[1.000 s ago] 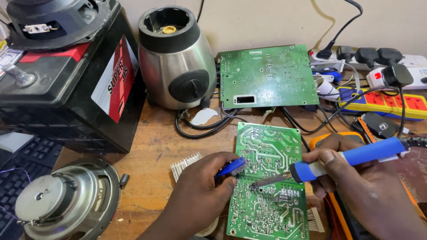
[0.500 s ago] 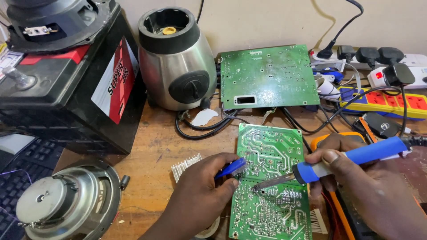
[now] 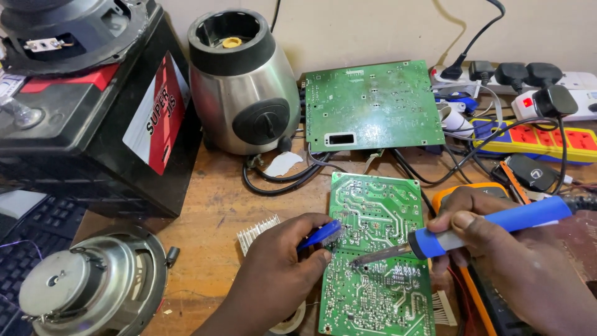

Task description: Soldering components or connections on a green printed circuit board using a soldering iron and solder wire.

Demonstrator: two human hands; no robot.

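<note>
A green circuit board (image 3: 373, 205) lies solder side up on the wooden bench, tilted slightly. My left hand (image 3: 273, 280) rests at its left edge and grips a small blue tool (image 3: 320, 235) whose tip touches the board. My right hand (image 3: 497, 255) holds a blue-handled soldering iron (image 3: 491, 227). Its metal tip (image 3: 367, 258) touches the middle of the board, close to the blue tool's tip.
A second green board (image 3: 367, 102) leans behind, beside a steel blender base (image 3: 242, 81). A black battery (image 3: 93, 124) and a loose speaker (image 3: 87, 292) sit left. Power strips (image 3: 535, 134), plugs and cables crowd the right. A finned heatsink (image 3: 255, 231) lies by my left hand.
The soldering iron tip has shifted slightly along the board. Both hands stay in nearly the same place.
</note>
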